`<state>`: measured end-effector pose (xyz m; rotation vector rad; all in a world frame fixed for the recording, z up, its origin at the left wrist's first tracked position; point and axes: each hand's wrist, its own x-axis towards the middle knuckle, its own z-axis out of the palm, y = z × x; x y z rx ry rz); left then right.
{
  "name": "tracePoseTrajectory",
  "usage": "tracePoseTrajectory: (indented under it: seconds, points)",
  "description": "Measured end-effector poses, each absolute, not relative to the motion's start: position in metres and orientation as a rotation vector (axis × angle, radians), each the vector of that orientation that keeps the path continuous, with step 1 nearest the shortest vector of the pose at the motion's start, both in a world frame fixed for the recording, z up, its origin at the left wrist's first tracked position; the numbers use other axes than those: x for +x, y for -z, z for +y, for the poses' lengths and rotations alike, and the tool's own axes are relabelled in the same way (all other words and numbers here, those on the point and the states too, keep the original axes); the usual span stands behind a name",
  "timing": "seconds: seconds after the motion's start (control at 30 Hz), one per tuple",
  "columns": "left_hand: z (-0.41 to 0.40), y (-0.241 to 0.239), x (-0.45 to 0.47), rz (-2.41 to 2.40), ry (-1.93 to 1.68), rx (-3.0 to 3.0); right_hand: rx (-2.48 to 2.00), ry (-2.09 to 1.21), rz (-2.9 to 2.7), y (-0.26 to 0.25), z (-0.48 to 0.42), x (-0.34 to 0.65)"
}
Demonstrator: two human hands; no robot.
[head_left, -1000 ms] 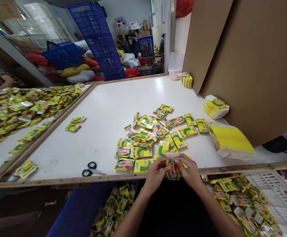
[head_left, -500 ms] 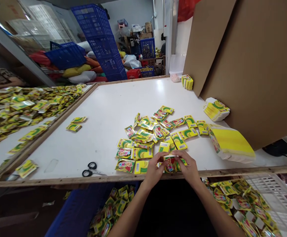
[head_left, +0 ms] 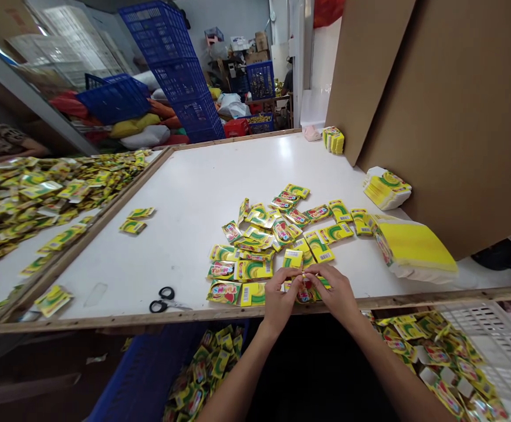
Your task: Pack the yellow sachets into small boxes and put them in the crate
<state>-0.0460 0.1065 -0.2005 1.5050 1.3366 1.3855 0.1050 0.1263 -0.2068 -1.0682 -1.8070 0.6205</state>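
My left hand [head_left: 280, 296] and my right hand [head_left: 333, 291] meet at the table's front edge. Their thumbs and fingertips are pinched together at the top end of a small printed carton [head_left: 304, 293], yellow, green and red, partly hidden by the fingers. Similar flat yellow cartons [head_left: 255, 271] lie just left of my left hand in rough rows, with a loose heap of several more [head_left: 284, 231] beyond both hands. To the left, black-handled scissors [head_left: 165, 300] rest near the edge.
Stacked yellow carton blanks [head_left: 418, 246] stand at the right beside tall brown cardboard [head_left: 449, 117]. A wooden rim [head_left: 118, 321] borders the white table [head_left: 185, 193]. Below are a blue crate [head_left: 136, 375] and a white crate [head_left: 497, 351] of cartons. A person [head_left: 4, 140] sits at far left behind a carton pile.
My fingertips have moved from the sides of the carton up to its top end and drawn closer together. The whole view has shifted slightly.
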Motion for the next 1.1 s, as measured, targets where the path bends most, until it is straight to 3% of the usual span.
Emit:
tracePoseTrajectory:
  seconds: [1.1]
  points:
    - [0.130,0.199,-0.042,1.288,-1.290,1.384,-1.192,-0.855,-1.684,0.205,0.134,0.109]
